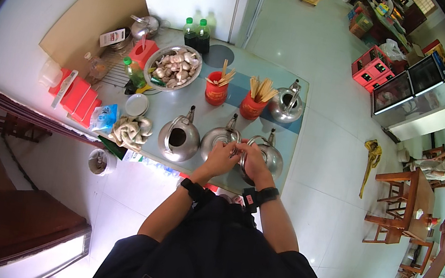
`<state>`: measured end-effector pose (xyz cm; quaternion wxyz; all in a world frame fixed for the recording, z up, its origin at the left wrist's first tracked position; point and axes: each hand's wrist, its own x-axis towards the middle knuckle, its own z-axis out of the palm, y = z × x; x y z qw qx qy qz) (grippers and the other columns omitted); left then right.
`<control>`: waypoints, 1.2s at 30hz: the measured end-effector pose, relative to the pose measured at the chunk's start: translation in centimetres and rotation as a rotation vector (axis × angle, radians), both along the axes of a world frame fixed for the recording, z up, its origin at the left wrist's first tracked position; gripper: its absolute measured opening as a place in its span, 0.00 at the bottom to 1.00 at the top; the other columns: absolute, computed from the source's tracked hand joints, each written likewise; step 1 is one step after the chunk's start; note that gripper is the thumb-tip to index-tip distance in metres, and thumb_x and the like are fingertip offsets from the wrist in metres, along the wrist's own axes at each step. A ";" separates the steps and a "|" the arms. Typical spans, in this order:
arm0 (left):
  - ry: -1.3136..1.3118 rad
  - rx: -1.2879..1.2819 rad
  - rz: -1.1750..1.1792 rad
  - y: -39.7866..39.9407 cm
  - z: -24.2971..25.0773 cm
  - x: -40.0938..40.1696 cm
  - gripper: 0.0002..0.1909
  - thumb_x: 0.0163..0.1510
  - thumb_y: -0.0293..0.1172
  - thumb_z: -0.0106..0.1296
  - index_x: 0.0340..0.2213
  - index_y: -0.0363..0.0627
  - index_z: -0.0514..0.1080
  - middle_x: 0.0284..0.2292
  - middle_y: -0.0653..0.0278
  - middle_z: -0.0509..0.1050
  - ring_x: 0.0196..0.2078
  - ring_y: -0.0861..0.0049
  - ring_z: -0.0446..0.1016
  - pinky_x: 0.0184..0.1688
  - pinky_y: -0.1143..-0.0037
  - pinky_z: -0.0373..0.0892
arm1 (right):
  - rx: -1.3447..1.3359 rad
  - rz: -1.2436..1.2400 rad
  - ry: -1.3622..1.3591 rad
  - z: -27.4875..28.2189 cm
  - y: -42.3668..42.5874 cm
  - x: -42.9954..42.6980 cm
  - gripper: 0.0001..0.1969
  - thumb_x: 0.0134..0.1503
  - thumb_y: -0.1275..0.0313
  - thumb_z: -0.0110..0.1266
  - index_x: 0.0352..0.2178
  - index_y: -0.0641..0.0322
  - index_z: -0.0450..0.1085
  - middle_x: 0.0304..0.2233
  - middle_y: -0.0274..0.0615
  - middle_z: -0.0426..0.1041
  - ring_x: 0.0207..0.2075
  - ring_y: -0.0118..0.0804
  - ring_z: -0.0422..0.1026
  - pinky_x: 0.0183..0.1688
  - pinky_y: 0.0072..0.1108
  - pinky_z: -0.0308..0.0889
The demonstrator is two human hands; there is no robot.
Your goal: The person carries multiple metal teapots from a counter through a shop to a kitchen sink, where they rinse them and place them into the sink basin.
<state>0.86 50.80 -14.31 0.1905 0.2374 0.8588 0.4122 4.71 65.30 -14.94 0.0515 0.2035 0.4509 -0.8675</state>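
Observation:
My left hand (222,157) and my right hand (254,160) meet over the handles of two metal kettles, fingertips close together. Under my left hand sits the middle kettle (210,141), its lid on. My right hand is at the arched handle of the right kettle (274,160). Whether either hand grips a handle or something small between the fingers cannot be made out. A kettle without a lid (185,144) stands to the left, and another open kettle (290,113) stands at the table's far right corner. Two red holders (216,95) (251,109) hold wooden chopsticks.
The glass-topped table (158,108) also bears a bowl of garlic (176,68), dark bottles (202,42), a cloth (131,132) and small white dishes (137,105). A white bucket (102,162) stands below. At the right are a wooden table (421,209), a seated person and another person's raised hand.

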 end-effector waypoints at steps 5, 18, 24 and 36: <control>-0.054 0.300 0.190 -5.4 1.7 -2.8 0.15 0.52 0.30 0.50 0.41 0.38 0.72 0.34 0.56 0.73 0.37 0.71 0.73 0.39 0.74 0.68 | -0.182 0.056 -0.119 1.1 -0.3 0.0 0.11 0.54 0.69 0.51 0.39 0.56 0.63 0.35 0.43 0.75 0.35 0.36 0.74 0.42 0.29 0.67; -0.151 0.288 0.582 -13.6 -2.8 -9.8 0.20 0.50 0.32 0.49 0.43 0.33 0.70 0.27 0.61 0.75 0.28 0.78 0.73 0.33 0.78 0.69 | -0.046 0.011 -0.088 1.3 -1.8 -0.3 0.05 0.52 0.74 0.52 0.27 0.61 0.64 0.24 0.37 0.69 0.25 0.34 0.71 0.32 0.23 0.68; -0.401 0.325 0.512 -11.6 -0.3 -8.3 0.16 0.49 0.31 0.49 0.37 0.32 0.72 0.20 0.66 0.70 0.19 0.84 0.67 0.21 0.80 0.63 | -0.012 -0.015 -0.028 2.4 -1.1 1.1 0.06 0.51 0.75 0.52 0.29 0.62 0.63 0.25 0.38 0.69 0.25 0.34 0.72 0.31 0.23 0.69; -0.473 0.471 0.344 -8.3 6.6 -7.0 0.17 0.50 0.28 0.49 0.40 0.28 0.69 0.21 0.66 0.70 0.21 0.84 0.67 0.21 0.84 0.63 | -0.080 -0.270 0.079 7.5 4.1 8.7 0.11 0.54 0.77 0.49 0.38 0.68 0.58 0.24 0.41 0.65 0.25 0.32 0.67 0.31 0.22 0.67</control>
